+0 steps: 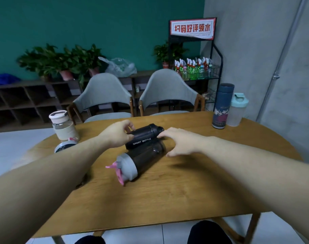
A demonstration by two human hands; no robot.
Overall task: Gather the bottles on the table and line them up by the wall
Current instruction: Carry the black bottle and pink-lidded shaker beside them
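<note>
Nearest on the wooden bench (167,191) lies a dark grey-lidded bottle (141,158). Behind it the left hand (117,133) pinches the black "SPORT BOTTLE" flask (143,137); the right hand (179,141) hovers open. Two bottles (228,106) already stand by the wall; four remain.
</note>
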